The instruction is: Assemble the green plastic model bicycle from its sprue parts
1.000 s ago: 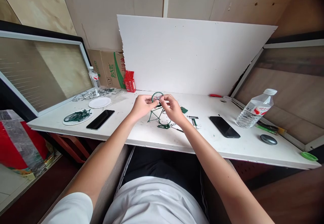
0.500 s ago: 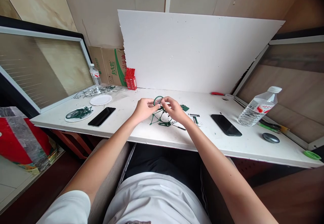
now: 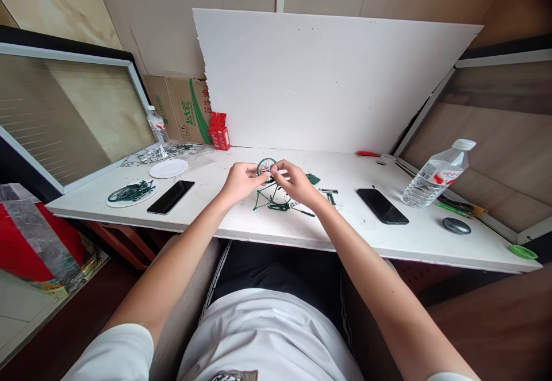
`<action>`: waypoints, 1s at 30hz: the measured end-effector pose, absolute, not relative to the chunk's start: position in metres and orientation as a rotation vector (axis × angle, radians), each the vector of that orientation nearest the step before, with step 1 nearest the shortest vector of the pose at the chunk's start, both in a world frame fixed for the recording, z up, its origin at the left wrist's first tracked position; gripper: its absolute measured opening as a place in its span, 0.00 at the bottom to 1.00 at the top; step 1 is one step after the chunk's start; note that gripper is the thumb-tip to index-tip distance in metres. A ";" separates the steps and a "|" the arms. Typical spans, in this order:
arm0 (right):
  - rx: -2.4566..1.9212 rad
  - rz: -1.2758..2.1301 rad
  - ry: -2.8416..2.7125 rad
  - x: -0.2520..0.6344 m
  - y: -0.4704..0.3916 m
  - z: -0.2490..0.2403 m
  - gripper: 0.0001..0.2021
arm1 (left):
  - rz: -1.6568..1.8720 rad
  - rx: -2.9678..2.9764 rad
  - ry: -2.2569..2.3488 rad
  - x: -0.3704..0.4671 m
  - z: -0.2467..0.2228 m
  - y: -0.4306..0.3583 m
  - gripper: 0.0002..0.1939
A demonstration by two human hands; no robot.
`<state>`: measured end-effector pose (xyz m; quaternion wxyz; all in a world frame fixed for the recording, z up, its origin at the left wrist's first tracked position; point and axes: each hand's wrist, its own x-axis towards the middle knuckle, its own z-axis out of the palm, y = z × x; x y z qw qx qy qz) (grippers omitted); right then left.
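Note:
A small green spoked wheel (image 3: 266, 164) stands upright between my two hands, above the white table. My left hand (image 3: 242, 182) pinches it from the left with thumb and fingertips. From the right, the thumb and fingers of my right hand (image 3: 295, 181) are closed at the wheel's hub. Just below the hands lies a green toy bicycle frame (image 3: 279, 206) with thin bars and another wheel, partly hidden by my fingers. Beside my right hand are a flat green piece (image 3: 313, 179) and small green parts (image 3: 330, 197). A thin dark tool (image 3: 303, 211) lies near my right wrist.
Left on the table (image 3: 241, 230): a phone (image 3: 171, 197), a plate of green parts (image 3: 131, 192), a white plate (image 3: 168, 168), a bottle (image 3: 157, 124) and a red box (image 3: 219, 131). Right: another phone (image 3: 382, 206), a large bottle (image 3: 437, 174) and a dark oval object (image 3: 456, 226).
The view has shifted slightly, moving the whole scene a little left and up. Both hands still hold the wheel in nearly the same pose.

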<state>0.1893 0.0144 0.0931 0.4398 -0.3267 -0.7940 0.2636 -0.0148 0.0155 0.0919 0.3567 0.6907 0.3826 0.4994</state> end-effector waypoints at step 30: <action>-0.742 0.464 -1.949 0.185 0.006 0.100 0.13 | 1.307 1.753 0.942 -0.010 0.103 0.001 0.22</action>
